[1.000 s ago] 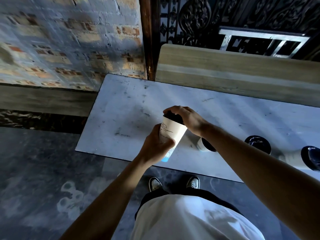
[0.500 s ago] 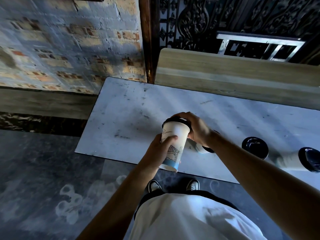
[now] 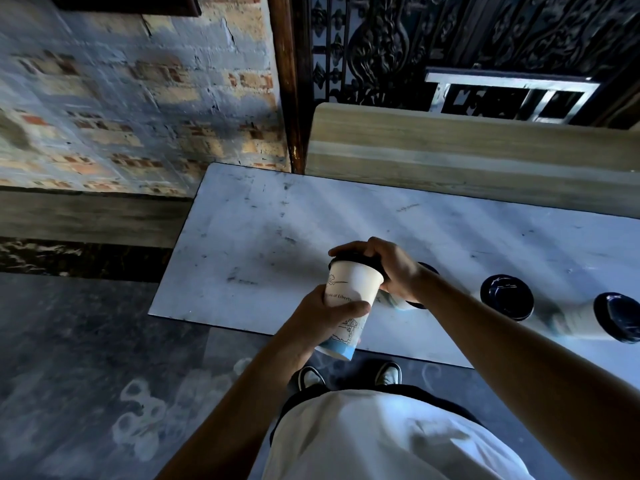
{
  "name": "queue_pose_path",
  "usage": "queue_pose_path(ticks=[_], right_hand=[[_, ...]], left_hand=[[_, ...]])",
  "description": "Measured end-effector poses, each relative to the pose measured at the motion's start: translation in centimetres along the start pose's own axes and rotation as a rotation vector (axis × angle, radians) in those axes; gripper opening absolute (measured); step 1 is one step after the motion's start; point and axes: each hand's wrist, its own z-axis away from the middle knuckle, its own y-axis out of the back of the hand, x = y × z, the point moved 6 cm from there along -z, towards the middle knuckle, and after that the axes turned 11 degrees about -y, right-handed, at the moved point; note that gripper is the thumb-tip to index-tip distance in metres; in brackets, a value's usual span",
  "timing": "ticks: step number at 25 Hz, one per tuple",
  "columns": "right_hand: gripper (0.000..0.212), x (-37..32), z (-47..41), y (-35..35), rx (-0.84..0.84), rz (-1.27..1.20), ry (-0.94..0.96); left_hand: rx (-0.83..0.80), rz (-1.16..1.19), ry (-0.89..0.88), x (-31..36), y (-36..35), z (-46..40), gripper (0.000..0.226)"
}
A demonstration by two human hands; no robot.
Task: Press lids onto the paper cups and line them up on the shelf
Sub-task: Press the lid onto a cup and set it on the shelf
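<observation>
Counter (image 3: pixel 242 237) of pale stone carries three lidded cups at right. Above its near edge the left hand (image 3: pixel 322 317) grips a paper cup (image 3: pixel 349 303); the right hand (image 3: pixel 388 268) curls over its black lid (image 3: pixel 346 259), pressing. Next, I think: set it in line.

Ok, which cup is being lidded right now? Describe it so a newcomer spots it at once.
Start at the white marble shelf and go to its near edge. There the held cup is gripped by the left hand while the right hand covers its black lid. Unlike the lidded cups standing to the right, it is off the shelf, tilted.
</observation>
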Motion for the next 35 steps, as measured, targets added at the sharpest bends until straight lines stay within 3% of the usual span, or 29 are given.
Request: queue_pose_path(ticks=[5,17,21,27,30,35], right_hand=[[0.054,-0.2,0.3,-0.7,-0.046,-0.011,0.009],[0.033,0.6,1.7,-1.3,0.034,-0.056,-0.016],[0.038,1.3,1.9,-1.2,0.020,-0.050,-0.047],[0.048,2.0,0.9,-0.4,0.129,-0.499,0.034],[0.037,3.0,1.7,-1.8,0.057,-0.549,0.035],[0.032,4.7,2.2,-3.3,-0.011,-0.646,0.073]], left_hand=[[0.007,0.030,0.012,0.2,-0.2,-0.1,0.050],[0.087,-0.064,0.006,-0.6,-0.3,-0.5,0.053],[0.054,-0.067,0.024,-1.3,-0.6,-0.1,0.049],[0.200,0.135,0.031,-0.7,-0.4,-1.2,0.064],[0.279,0.270,0.115,-0.6,-0.1,-1.1,0.059],[0.411,0.271,0.141,-0.9,0.4,-0.9,0.050]])
